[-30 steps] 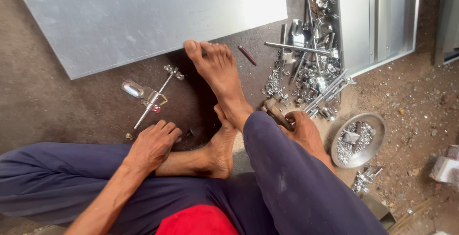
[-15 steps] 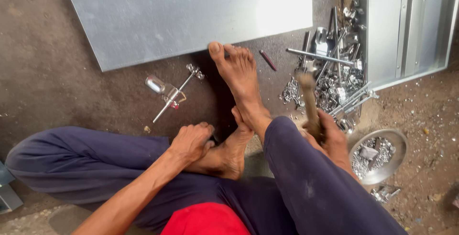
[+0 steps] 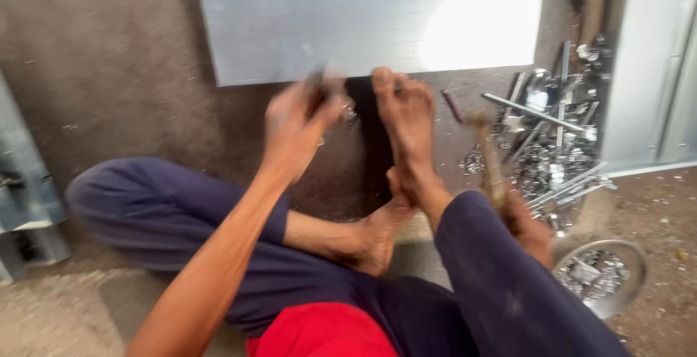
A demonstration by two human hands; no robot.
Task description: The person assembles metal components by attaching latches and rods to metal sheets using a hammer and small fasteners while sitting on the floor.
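From the head view, the left hand [image 3: 298, 121], blurred, pinches a small dark metal piece [image 3: 316, 81] near the grey sheet [image 3: 363, 16], likely stiff and light, while the right hand [image 3: 526, 223], half hidden behind the knee, grips a hammer [image 3: 488, 154] by its handle.

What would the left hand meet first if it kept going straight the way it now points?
Probably the near edge of the grey metal sheet, which lies just beyond the left hand. The hand is blurred and grips a small dark object, so depth is uncertain.
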